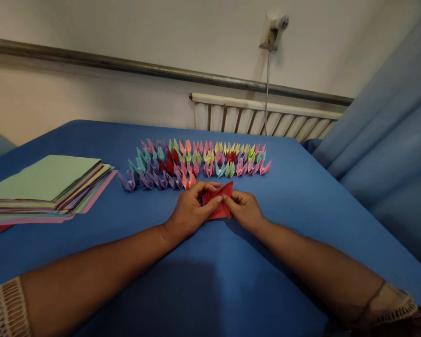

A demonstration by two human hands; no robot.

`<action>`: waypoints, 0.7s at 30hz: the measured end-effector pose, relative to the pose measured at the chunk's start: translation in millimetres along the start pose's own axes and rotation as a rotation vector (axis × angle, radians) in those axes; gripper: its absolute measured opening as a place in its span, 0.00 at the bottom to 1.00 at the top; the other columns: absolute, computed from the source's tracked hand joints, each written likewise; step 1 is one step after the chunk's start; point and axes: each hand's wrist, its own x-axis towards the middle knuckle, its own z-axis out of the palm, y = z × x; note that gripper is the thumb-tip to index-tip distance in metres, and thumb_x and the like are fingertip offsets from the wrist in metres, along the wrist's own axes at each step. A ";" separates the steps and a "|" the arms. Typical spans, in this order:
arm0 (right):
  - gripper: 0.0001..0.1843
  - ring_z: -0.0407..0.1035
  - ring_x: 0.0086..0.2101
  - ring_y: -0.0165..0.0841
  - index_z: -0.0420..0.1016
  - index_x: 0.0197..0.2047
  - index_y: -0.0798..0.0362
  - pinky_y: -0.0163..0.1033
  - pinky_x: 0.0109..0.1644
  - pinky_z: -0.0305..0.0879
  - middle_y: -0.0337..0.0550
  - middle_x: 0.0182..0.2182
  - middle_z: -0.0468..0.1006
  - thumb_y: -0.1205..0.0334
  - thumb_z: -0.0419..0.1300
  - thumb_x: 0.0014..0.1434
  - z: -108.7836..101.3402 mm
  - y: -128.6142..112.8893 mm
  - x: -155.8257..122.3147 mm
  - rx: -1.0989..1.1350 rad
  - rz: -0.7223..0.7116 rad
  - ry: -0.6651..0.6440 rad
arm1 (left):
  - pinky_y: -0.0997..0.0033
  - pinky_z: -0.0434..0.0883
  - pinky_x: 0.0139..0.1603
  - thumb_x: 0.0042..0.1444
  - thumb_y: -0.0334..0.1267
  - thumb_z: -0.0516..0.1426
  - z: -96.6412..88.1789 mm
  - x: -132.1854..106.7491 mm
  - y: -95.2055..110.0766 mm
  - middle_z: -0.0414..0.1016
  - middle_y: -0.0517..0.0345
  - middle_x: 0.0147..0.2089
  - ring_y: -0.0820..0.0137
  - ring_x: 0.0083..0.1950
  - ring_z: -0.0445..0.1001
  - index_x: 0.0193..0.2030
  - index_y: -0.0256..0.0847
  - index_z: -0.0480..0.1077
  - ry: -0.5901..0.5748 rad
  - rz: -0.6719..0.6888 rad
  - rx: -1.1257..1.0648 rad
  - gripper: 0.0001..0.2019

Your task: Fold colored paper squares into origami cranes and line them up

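Observation:
A small piece of red origami paper (220,211), partly folded, is held between both hands just above the blue surface. My left hand (189,208) grips it from the left, thumb on its front and fingers behind. On the other side my right hand (246,209) pinches its right edge, the two thumbs close together at the middle. The fingers hide parts of the paper's outline. Right behind the hands stand rows of folded paper cranes (154,178) in purple, pink, red, yellow, green and blue.
To the left lies a stack of coloured paper sheets (45,178), pale green on top. The blue-covered table (284,262) reaches back to a wall with a metal rail (143,69) and a radiator (266,107). A cord (267,89) hangs from a socket. Blue curtain (382,121) at right.

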 end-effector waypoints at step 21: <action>0.24 0.53 0.22 0.26 0.67 0.23 0.53 0.34 0.27 0.52 0.34 0.19 0.61 0.40 0.60 0.52 -5.9 -11.1 1.3 0.213 0.040 -0.088 | 0.69 0.71 0.42 0.44 0.42 0.68 2.5 3.5 0.8 0.77 0.59 0.35 0.72 0.35 0.74 0.33 0.38 0.73 -0.004 -0.281 -0.248 0.13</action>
